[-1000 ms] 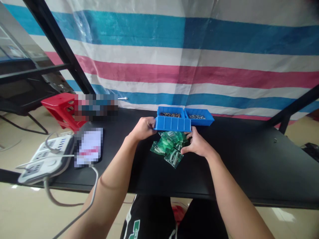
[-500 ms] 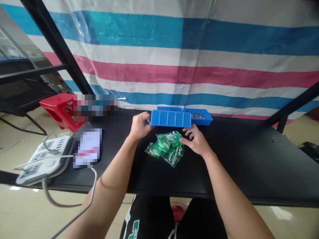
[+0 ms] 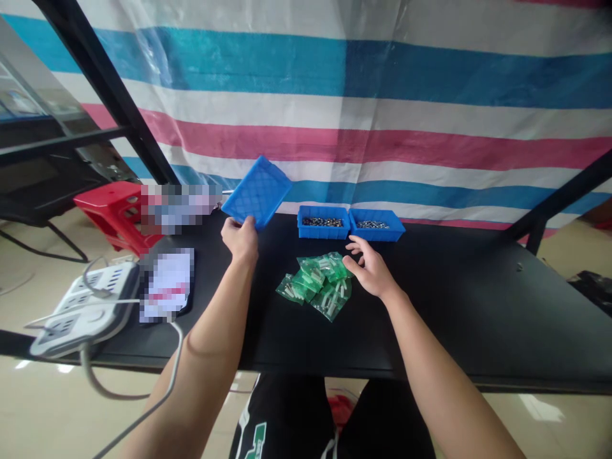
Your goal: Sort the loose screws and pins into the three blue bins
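Lifted to upper left: tray (image 3: 257, 191), tilted, pinched in left hand (image 3: 242, 237); right hand (image 3: 368, 271) fingers (image 3: 352, 261) spread at bags (image 3: 318, 284); steadier grip advisable.

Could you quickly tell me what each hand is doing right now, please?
Left hand: closed on a lifted blue tray.
Right hand: open, at the green packets.

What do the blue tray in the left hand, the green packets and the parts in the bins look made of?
Blue tray, gripped by the left hand: likely moulded plastic, matte, with a ribbed grid on its underside. Green packets by the right hand: thin glossy see-through plastic film, pale pieces inside. Small parts in the bins: probably metal, grey and glinting; too small to confirm.
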A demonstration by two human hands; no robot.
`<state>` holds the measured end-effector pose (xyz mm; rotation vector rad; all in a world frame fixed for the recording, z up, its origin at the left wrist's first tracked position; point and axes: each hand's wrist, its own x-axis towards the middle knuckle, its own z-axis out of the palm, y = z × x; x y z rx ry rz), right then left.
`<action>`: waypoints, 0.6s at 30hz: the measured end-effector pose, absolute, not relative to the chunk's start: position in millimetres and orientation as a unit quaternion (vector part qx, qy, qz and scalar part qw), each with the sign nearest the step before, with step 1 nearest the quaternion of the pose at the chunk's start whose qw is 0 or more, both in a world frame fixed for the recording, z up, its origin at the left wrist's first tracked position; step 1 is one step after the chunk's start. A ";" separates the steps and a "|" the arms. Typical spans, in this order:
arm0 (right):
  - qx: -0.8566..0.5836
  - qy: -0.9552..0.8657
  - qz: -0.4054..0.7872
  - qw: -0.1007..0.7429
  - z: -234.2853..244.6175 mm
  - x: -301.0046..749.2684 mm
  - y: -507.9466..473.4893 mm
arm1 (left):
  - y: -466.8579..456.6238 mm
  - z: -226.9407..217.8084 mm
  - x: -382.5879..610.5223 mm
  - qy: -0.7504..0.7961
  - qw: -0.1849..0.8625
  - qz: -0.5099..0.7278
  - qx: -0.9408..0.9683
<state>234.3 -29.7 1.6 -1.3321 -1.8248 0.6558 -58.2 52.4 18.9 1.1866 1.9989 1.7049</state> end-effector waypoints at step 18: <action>-0.514 -0.722 0.261 0.381 1.4 233.6 -29.7 | 64.8 -4.1 -72.6 0.740 0.188 0.564 0.315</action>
